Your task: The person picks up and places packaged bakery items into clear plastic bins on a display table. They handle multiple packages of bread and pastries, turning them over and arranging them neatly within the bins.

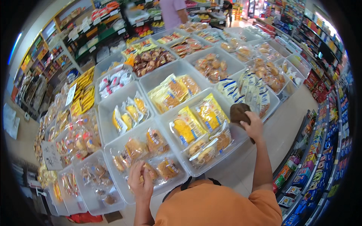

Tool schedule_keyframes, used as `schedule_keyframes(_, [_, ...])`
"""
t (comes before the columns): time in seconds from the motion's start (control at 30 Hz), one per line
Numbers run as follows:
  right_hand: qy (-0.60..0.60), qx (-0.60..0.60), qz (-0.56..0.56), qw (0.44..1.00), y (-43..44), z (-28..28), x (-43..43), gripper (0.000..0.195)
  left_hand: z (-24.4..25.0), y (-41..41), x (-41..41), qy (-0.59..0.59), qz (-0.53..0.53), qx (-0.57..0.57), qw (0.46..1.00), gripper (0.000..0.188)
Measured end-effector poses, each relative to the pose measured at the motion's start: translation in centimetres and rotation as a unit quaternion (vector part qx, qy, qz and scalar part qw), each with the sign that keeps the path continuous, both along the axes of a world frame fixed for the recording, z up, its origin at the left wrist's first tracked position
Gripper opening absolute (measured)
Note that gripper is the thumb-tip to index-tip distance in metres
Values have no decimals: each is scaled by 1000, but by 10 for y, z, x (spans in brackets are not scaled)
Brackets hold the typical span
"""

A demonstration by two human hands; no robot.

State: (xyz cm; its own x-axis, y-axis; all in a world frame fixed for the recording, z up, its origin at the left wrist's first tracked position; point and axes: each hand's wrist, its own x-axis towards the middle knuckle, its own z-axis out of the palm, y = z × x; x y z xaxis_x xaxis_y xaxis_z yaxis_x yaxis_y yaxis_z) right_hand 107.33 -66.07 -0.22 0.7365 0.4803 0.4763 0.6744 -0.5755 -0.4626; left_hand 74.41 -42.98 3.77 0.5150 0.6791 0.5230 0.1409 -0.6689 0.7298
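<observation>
My right hand (253,126) grips a brown cloth (239,115) at the right rim of a clear plastic bin (198,169). In that bin lie yellow-wrapped cakes (186,126) and, nearer me, several clear-wrapped pastries (209,148). My left hand (140,179) is over the bin to its left (128,195), fingers curled beside a wrapped bun (150,172). Whether the fingers hold that bun is hidden. More wrapped buns (137,148) lie loosely in the same bin.
Further bins hold yellow-tipped packets (130,111), brown-wrapped snacks (152,60) and blue-striped packets (254,90). A low shelf of colourful packages (304,172) runs along the right, beyond a strip of tiled floor (278,141). A person in a light purple shirt (171,14) stands at the back.
</observation>
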Motion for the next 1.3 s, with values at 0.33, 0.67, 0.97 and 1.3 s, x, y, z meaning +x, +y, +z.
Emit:
schedule_keyframes(0.33, [-47, -109, -8, 993, 23, 4, -21, 48, -9, 22, -19, 17, 33, -19, 999, 26])
schedule_keyframes(0.67, [6, -138, -43, 989, 29, 16, -34, 81, -16, 44, -31, -10, 14, -51, 999, 23])
schedule_keyframes(0.97, [-121, 50, 8, 991, 45, 22, -57, 55, -17, 50, -31, 12, 18, -48, 999, 22])
schedule_keyframes(1.3, [154, 369, 187, 897, 116, 23, -131, 18, -13, 65, -33, 7, 68, -22, 997, 17])
